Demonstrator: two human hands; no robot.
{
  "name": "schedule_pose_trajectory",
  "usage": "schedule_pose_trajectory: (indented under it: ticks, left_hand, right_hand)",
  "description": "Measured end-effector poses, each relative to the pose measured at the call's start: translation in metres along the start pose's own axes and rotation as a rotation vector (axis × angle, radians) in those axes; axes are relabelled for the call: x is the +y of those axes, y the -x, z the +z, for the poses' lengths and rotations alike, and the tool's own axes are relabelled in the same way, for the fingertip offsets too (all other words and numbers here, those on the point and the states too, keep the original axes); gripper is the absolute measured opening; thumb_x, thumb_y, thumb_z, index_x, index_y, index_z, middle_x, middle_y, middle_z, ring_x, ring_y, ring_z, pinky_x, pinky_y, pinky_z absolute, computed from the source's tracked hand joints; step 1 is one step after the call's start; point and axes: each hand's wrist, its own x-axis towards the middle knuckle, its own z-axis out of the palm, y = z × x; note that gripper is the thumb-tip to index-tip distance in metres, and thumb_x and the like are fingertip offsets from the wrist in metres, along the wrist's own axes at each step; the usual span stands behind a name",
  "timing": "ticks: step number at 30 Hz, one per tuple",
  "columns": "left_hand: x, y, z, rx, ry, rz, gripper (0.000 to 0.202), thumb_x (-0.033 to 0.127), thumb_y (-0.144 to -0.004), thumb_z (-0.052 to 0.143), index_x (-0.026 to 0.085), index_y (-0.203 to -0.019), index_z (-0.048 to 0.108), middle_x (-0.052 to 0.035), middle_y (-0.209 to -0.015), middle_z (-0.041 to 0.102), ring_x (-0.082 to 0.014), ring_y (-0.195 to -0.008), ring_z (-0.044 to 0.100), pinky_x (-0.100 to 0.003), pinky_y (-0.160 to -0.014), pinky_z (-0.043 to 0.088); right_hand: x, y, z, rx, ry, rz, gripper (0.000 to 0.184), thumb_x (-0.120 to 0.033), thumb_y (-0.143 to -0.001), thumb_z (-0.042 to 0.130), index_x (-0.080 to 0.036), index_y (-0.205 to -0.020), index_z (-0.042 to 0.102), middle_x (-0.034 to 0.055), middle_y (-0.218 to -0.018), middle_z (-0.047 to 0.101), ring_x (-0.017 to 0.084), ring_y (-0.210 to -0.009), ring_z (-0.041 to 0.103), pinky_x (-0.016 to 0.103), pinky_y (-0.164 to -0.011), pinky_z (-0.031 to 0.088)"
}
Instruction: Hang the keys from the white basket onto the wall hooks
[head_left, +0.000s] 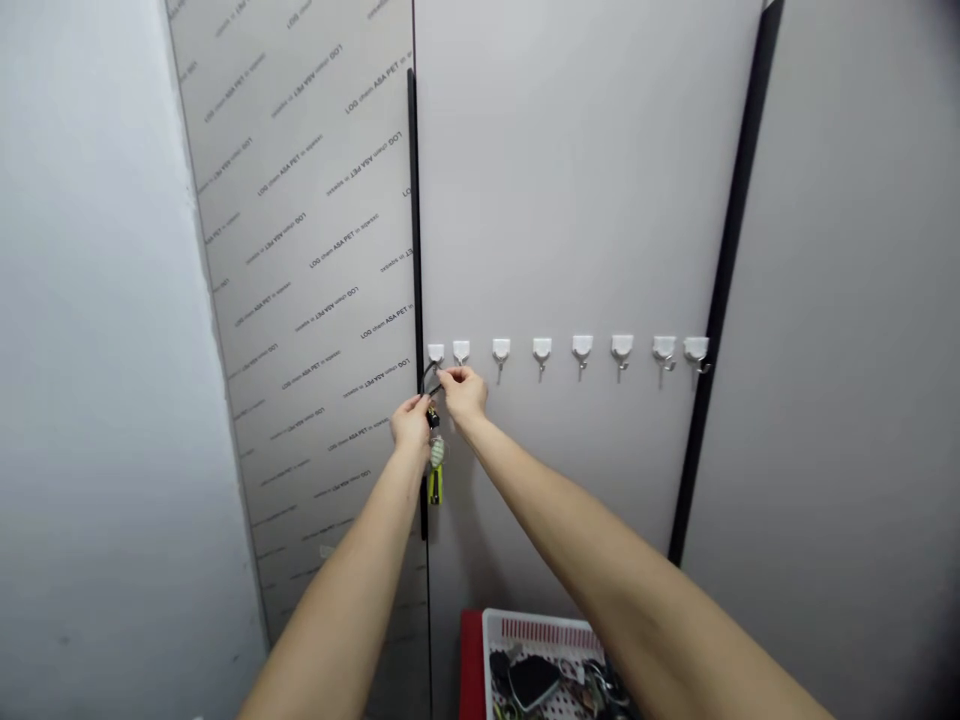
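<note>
Pale door (585,220) behind, left fingers (415,406) and right fingers (456,377) pinch the black cord (426,378) of a keychain (436,454), just below the leftmost hook (436,352), seemingly not yet settled there. Other hooks (542,348) run toward three o'clock; a basket (488,665) at six o'clock holds more items (534,682).

black cord (425,376), yellow-green charm (436,484), white hooks (436,352)

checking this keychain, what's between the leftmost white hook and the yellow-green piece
Going down in the head view: black cord held by left hand and right hand, a dark fitting, then a pale green charm.
</note>
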Motion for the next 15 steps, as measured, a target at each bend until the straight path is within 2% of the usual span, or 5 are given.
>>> schedule_pose_trajectory:
  ticks: [4, 8, 10, 12, 15]
  left_hand:
    - [-0.012, -0.005, 0.001, -0.008, -0.099, -0.016, 0.019, 0.020, -0.053, 0.053, 0.011, -0.069, 0.053, 0.0047, -0.044, 0.048, -0.0044, -0.038, 0.041, -0.019, -0.044, 0.034]
    - [-0.016, 0.000, -0.003, -0.022, -0.185, -0.035, 0.017, 0.016, -0.052, 0.053, 0.012, -0.068, 0.055, 0.0019, -0.051, 0.052, -0.0052, -0.041, 0.042, -0.020, -0.047, 0.036]
    - [-0.016, 0.006, -0.010, 0.014, -0.276, 0.032, 0.020, 0.015, -0.053, 0.052, 0.012, -0.072, 0.055, -0.0005, -0.061, 0.055, -0.0069, -0.049, 0.047, -0.021, -0.054, 0.038]
    - [-0.018, 0.017, -0.021, 0.056, -0.402, 0.166, 0.022, 0.014, -0.054, 0.051, 0.013, -0.076, 0.054, -0.0025, -0.071, 0.057, -0.0086, -0.061, 0.050, -0.022, -0.062, 0.039]
    - [-0.034, 0.048, -0.042, -0.033, -0.537, 0.279, 0.023, 0.014, -0.056, 0.049, 0.013, -0.078, 0.053, -0.0030, -0.077, 0.057, -0.0097, -0.070, 0.051, -0.023, -0.069, 0.038]
  right_hand:
    - [0.009, -0.002, 0.004, 0.015, 0.099, 0.016, 0.016, -0.029, -0.056, 0.048, -0.015, -0.057, 0.054, -0.0002, -0.056, 0.055, 0.009, -0.052, 0.047, 0.020, -0.055, 0.036]
    - [0.015, 0.004, -0.004, -0.074, 0.173, 0.019, 0.016, -0.029, -0.056, 0.048, -0.015, -0.058, 0.054, -0.0005, -0.055, 0.055, 0.009, -0.051, 0.047, 0.021, -0.054, 0.036]
    - [0.019, 0.010, -0.016, -0.115, 0.191, 0.017, 0.017, -0.029, -0.056, 0.048, -0.014, -0.060, 0.055, -0.0003, -0.056, 0.055, 0.008, -0.051, 0.046, 0.020, -0.054, 0.036]
    - [0.028, 0.020, -0.035, -0.165, 0.200, 0.001, 0.018, -0.029, -0.057, 0.048, -0.013, -0.062, 0.054, -0.0004, -0.057, 0.054, 0.008, -0.053, 0.046, 0.020, -0.054, 0.036]
    - [0.049, 0.047, -0.074, -0.310, 0.227, 0.018, 0.017, -0.027, -0.058, 0.047, -0.013, -0.064, 0.054, -0.0009, -0.058, 0.054, 0.007, -0.052, 0.045, 0.019, -0.053, 0.035]
